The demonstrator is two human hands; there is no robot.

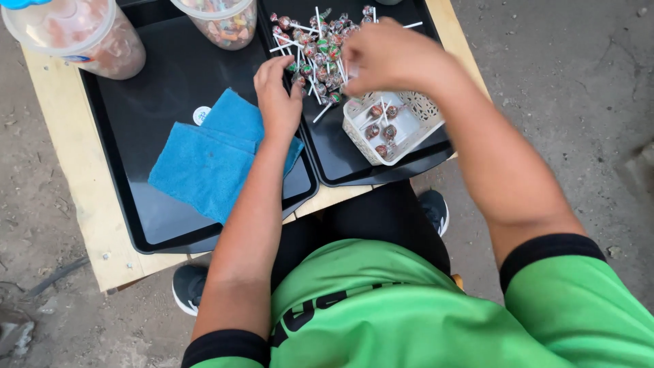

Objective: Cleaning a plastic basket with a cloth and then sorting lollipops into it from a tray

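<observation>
A heap of wrapped lollipops (320, 51) with white sticks lies on the right black tray (340, 160). My left hand (278, 95) rests at the heap's near left edge, fingers curled on a lollipop there. Above the heap's right side my right hand (388, 54) hovers with fingers pinched together; whether it holds a lollipop is hidden. A small white lattice basket (424, 109) with several brown-wrapped lollipops (381, 126) stands just below my right hand.
A blue cloth (204, 160) lies on the left black tray (136, 123). Two clear plastic jars (82, 34) (221, 20) of sweets stand at the back. Both trays sit on a small wooden table (68, 170) over dirt ground. My black shoes (187, 286) show below.
</observation>
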